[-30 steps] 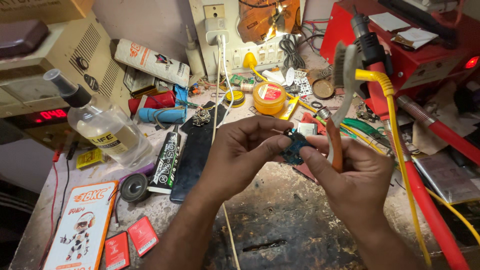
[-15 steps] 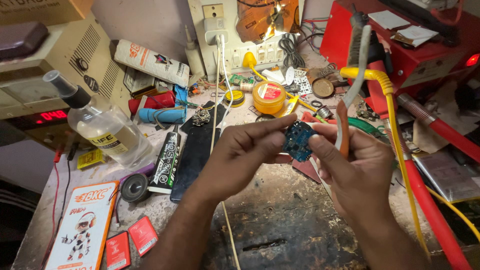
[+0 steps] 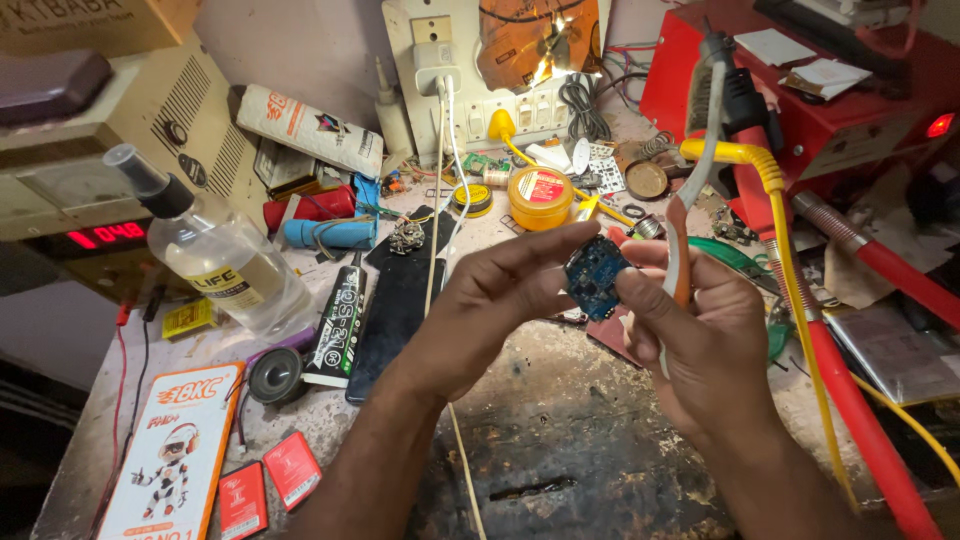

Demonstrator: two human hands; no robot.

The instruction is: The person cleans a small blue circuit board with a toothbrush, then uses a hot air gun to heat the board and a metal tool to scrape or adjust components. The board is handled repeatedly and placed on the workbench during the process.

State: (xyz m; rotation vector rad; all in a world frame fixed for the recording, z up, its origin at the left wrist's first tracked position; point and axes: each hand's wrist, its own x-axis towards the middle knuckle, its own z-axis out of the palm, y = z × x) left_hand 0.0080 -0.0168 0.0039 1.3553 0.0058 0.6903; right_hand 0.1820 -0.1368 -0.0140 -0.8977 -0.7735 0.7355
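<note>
- A small blue circuit board (image 3: 594, 275), roughly round and studded with tiny parts, is held up at the centre of the frame, above the scuffed, dark-stained workbench (image 3: 560, 440).
- The left hand (image 3: 490, 300) comes in from the lower middle; its thumb and forefinger are pinched together on the board's left edge.
- The right hand (image 3: 705, 340), at centre right, has its fingers closed on the board's right edge, and an orange-handled soldering iron (image 3: 690, 200) with a white cord is tucked in the same grip, rising toward the upper right.
- A round yellow tin with a red label (image 3: 540, 197) stands just above the hands.
- A dark phone (image 3: 395, 310) lies face down left of the left hand, beside a black glue tube (image 3: 338, 325).
- A clear plastic bottle with a black cap (image 3: 215, 250) leans at the left of the frame.
- A yellow cable (image 3: 790, 290) and a red hose (image 3: 850, 400) run down the right side.
</note>
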